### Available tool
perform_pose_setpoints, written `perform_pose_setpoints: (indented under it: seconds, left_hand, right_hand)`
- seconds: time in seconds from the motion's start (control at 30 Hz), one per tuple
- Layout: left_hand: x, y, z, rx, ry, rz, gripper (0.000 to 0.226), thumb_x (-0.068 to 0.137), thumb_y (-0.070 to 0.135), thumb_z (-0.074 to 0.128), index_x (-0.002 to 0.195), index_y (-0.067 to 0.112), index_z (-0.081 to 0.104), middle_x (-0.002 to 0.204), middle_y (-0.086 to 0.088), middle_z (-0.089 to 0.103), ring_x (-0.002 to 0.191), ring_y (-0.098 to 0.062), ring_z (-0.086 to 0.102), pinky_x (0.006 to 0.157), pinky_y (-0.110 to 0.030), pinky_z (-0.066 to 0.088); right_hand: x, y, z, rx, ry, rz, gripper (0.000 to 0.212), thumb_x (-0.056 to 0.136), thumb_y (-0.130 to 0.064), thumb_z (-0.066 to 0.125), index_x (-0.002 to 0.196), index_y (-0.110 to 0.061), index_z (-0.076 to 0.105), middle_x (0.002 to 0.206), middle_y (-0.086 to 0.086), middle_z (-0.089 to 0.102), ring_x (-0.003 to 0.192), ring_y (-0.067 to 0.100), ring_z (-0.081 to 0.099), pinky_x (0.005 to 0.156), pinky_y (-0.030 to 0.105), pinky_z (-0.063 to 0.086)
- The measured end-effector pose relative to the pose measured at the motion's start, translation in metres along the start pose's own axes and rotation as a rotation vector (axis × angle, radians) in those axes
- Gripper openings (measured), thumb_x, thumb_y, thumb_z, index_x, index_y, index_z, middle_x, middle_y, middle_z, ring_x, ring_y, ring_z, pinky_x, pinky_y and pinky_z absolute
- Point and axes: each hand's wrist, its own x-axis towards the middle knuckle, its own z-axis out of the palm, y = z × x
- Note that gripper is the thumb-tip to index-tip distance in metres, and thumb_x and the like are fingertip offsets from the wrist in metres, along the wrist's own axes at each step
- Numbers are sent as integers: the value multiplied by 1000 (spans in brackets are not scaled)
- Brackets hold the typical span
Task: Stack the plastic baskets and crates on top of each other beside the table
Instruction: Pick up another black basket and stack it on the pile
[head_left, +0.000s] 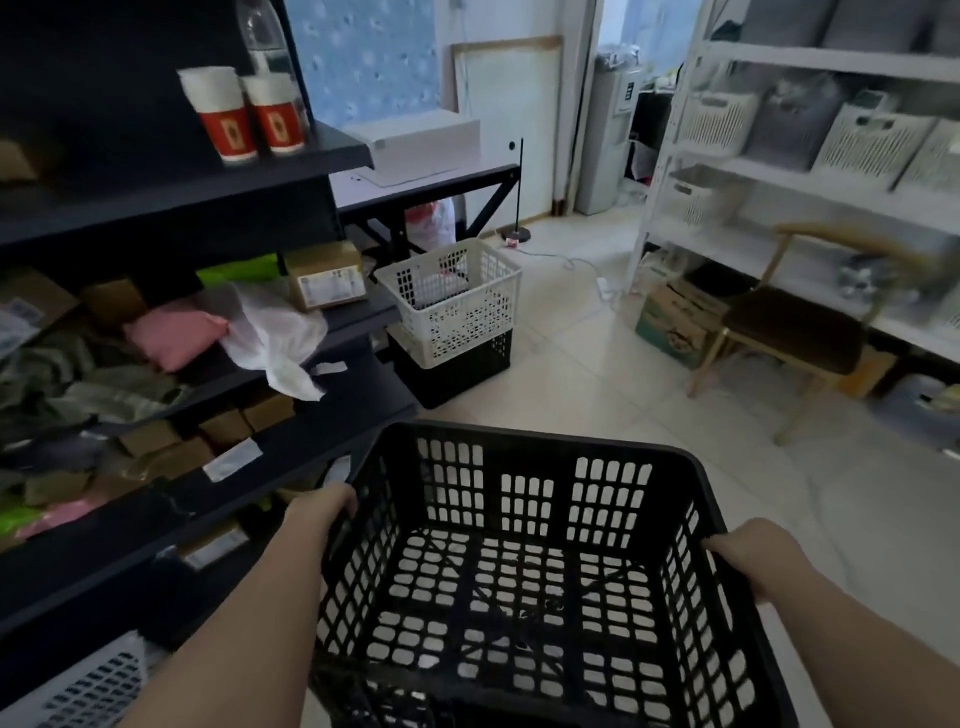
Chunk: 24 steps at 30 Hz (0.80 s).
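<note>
I hold an empty black plastic crate (524, 566) in front of me, above the tiled floor. My left hand (324, 512) grips its left rim and my right hand (753, 553) grips its right rim. Ahead on the floor, a white basket (452, 301) sits nested on top of a black crate (457, 371), beside the dark table (415, 182). Something white lies inside the white basket. Another white basket (88, 691) shows at the lower left, partly cut off.
A dark shelving unit (208, 332) full of boxes and bags runs along my left. White shelves (810, 171) with baskets line the right wall, with a wooden chair (789, 332) and a cardboard box (675, 322) before them. Open tiled floor lies between.
</note>
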Motion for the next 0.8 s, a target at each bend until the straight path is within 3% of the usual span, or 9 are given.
perform_pose_setpoints:
  seconds: [0.17,0.23,0.3,0.37,0.43,0.53,0.63,0.8]
  left_hand:
    - [78,113,-8,-72,-55,7,52,90,9,50,139,-6,40,145,-22,43,133,-36,42,110,-39,38]
    - [93,158,-11,-127,-59,16,53,88,13,53,137,-1,40,130,-24,47,127,-39,44,101,-36,40]
    - [114,202,-14,-139,-50,39,43,85,15,56,122,-2,44,109,-21,44,113,-39,50,85,-34,39]
    - [129,248,-19,-159,-27,59,31,84,13,57,108,2,41,91,-17,43,81,-33,51,79,-33,37]
    - [149,293,-21,-206,-24,37,25,82,12,58,100,5,41,77,-14,42,67,-27,46,76,-33,36]
    - [185,349,-23,-285,43,45,27,68,15,62,91,8,50,85,-14,52,84,-33,58,71,-36,40]
    - [223,406,-21,-346,111,68,29,71,16,63,93,5,49,84,-14,53,87,-35,57,83,-39,48]
    - [279,508,-41,-533,224,63,48,71,17,66,114,0,56,107,-20,61,99,-37,60,84,-37,49]
  right_hand:
    - [74,-87,-31,-42,51,13,31,74,-29,69,65,1,61,78,23,70,74,35,69,75,43,59]
    - [99,-120,-42,-31,52,26,34,76,-30,68,69,3,61,78,24,70,74,35,69,74,43,59]
    - [121,-152,-51,-1,52,35,37,78,-32,67,72,4,62,75,23,69,69,34,68,69,40,59]
    - [150,-183,-60,21,73,25,39,79,-36,66,69,1,59,73,20,67,67,30,66,62,34,54]
    - [186,-218,-69,44,74,12,40,78,-39,66,68,-2,59,73,18,68,68,30,67,64,33,55]
    - [251,-270,-78,64,27,14,40,79,-40,66,73,0,63,73,19,70,65,31,69,63,36,58]
    - [328,-324,-80,123,-49,22,41,77,-35,70,83,6,66,75,25,71,63,36,71,61,45,60]
    - [454,-431,-85,83,-107,-8,54,61,-47,74,84,1,66,79,22,70,70,36,70,74,48,59]
